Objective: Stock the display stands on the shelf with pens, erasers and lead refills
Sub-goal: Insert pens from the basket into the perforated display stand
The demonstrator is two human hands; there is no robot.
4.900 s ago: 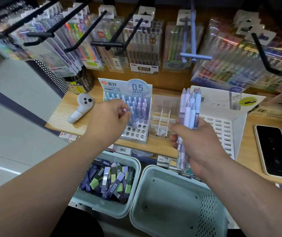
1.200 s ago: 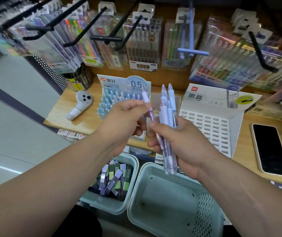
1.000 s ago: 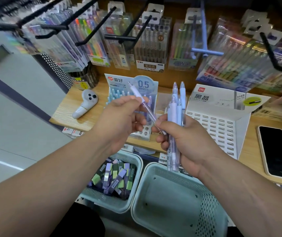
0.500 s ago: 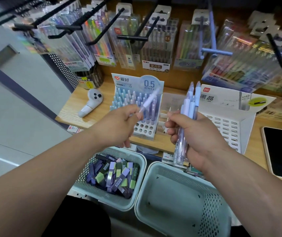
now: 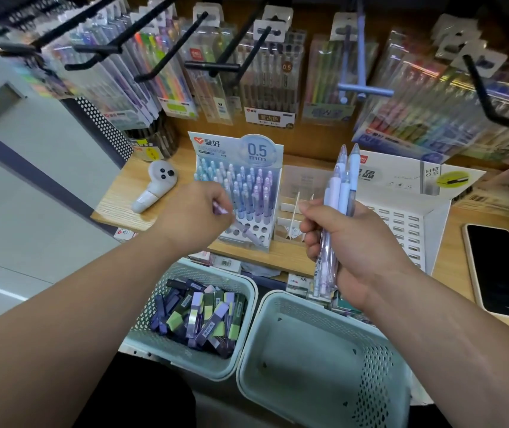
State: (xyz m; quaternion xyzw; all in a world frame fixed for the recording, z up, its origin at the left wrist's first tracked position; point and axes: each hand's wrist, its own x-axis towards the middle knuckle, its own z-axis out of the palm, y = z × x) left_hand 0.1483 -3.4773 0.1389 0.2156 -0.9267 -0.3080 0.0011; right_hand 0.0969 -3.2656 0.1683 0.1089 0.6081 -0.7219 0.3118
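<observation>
One blurred pen [image 5: 250,236] sits half hidden behind the left hand [image 5: 191,217].

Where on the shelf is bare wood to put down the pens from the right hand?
Bare wood lies between the white lead stand and the phone, and beside the white controller at the left end. The right basket is also empty. The middle, around the pen stand, is crowded.

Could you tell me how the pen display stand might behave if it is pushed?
The pen display stand looks like thin card, so probably light and apt to slide on the smooth wooden shelf. Its tall header and upright pens sit high, so a firm push could tip it backward.
</observation>
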